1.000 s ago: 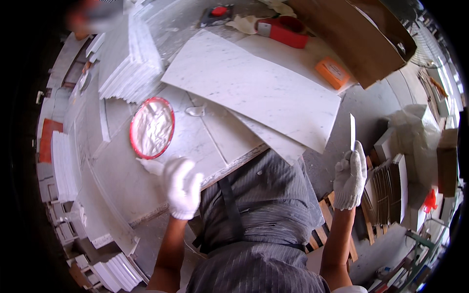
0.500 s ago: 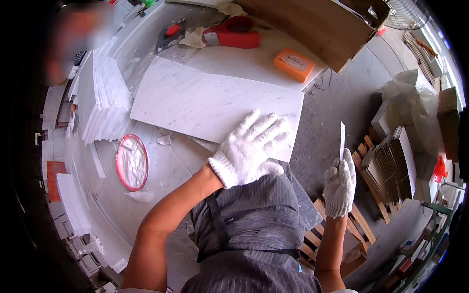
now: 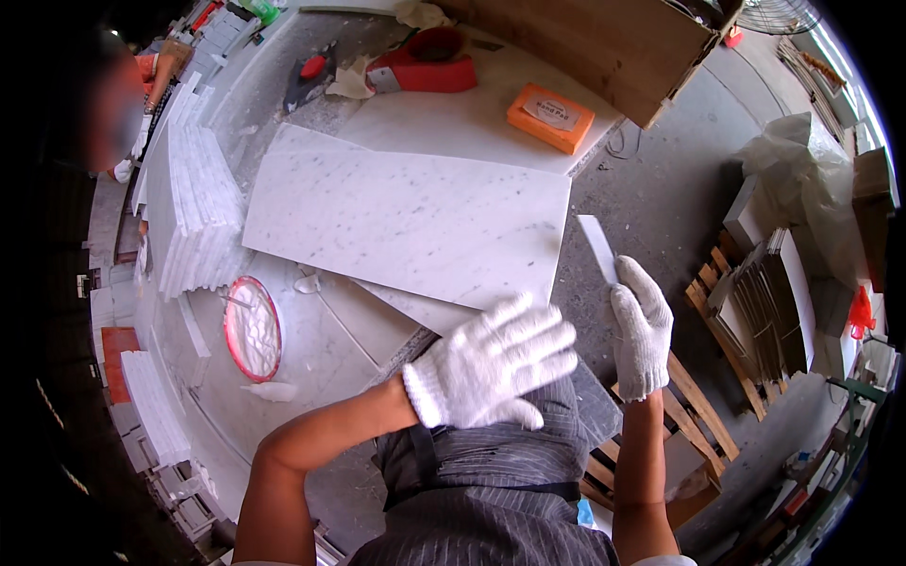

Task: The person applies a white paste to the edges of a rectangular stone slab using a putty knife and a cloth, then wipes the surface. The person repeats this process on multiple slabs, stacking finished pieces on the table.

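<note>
A large white marble slab [image 3: 406, 222] lies on the workbench in front of me. My left hand [image 3: 495, 363], in a white knit glove, hovers with fingers spread just off the slab's near right corner and holds nothing. My right hand [image 3: 640, 330], also gloved, grips a narrow white marble strip [image 3: 597, 247] upright, off the bench's right edge and just right of the slab's corner. My striped grey apron [image 3: 491, 491] fills the lower middle of the view.
A red-rimmed round basin [image 3: 252, 327] sits on the bench at left, beside stacked white tiles [image 3: 193, 217]. An orange block [image 3: 550, 117], a red tool [image 3: 425, 71] and a wooden crate [image 3: 604, 47] lie beyond the slab. Another person [image 3: 118, 104] is at far left. Tiles on wooden pallets [image 3: 764, 302] stand right.
My left hand has swung from the red-rimmed basin rightward across my body to the slab's near right corner. My right hand has kept the strip, tilting it toward the slab.
</note>
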Demonstrator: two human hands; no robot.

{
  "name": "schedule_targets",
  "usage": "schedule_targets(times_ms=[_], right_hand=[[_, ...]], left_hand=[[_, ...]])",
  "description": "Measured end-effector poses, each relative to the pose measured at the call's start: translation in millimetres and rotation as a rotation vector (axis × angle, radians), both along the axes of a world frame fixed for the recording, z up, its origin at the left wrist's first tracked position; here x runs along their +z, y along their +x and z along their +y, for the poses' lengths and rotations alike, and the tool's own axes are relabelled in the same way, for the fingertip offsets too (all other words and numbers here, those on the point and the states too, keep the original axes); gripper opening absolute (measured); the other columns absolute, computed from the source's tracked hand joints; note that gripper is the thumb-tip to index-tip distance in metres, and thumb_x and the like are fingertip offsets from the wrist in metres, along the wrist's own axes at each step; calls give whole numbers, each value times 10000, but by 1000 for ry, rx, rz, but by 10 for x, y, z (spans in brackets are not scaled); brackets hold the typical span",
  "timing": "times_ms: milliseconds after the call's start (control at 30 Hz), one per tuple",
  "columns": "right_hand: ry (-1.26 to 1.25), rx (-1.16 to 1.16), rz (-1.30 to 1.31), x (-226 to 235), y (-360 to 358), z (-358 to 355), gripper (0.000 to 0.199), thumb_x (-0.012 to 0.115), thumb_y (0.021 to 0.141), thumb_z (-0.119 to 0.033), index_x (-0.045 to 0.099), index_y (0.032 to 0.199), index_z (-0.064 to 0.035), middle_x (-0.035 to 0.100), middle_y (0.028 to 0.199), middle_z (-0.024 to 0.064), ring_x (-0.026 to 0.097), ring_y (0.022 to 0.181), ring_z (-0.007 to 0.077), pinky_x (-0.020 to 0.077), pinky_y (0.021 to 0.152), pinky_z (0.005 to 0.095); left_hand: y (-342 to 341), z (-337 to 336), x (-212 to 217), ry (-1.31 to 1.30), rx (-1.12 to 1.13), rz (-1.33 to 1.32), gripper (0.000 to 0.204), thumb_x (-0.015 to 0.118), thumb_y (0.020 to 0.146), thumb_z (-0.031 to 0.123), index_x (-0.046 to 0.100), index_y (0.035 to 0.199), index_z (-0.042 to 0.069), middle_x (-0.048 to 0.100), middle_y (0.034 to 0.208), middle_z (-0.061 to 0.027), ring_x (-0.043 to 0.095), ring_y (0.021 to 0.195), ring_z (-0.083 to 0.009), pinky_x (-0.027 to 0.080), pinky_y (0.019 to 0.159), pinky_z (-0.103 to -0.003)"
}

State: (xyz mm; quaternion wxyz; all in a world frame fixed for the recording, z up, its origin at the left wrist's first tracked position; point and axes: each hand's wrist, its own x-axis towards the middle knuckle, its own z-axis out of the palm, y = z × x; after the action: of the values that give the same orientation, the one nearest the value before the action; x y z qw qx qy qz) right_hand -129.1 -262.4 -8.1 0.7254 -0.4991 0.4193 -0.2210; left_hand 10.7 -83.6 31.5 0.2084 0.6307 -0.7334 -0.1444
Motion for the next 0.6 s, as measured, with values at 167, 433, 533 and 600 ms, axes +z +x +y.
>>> schedule_targets(times_ms=[167,433,533,600], right_hand=[[-355,281,60,60,226,-27,325,661,874,-46,676,1198,-25,705,1055,100,654,895,151,528,814,282],[-628,421,110,237,343,-39,261,672,873,-34,705,1131,-34,704,923,100,658,807,181,531,723,302],[-705,429,95,239,336,-15,244,676,873,-41,711,1113,-32,704,908,101,657,783,185,531,704,302],[-745,422,113,273,370,-9,238,677,871,-40,713,1106,-35,702,892,103,660,771,189,532,695,304]], left_hand=[[128,145,50,-198,139,51,537,459,978,524,608,1288,111,577,1335,-115,519,1278,-288,367,1117,-499],[359,347,-86,-139,530,-222,456,708,850,365,635,1216,102,582,1277,-113,497,1260,-340,346,1109,-518],[328,305,-143,-195,585,-189,450,753,808,344,645,1176,107,582,1238,-94,503,1236,-326,346,1108,-523],[313,261,-195,-236,613,-181,450,783,780,321,643,1150,107,584,1211,-86,513,1212,-317,353,1099,-526]])
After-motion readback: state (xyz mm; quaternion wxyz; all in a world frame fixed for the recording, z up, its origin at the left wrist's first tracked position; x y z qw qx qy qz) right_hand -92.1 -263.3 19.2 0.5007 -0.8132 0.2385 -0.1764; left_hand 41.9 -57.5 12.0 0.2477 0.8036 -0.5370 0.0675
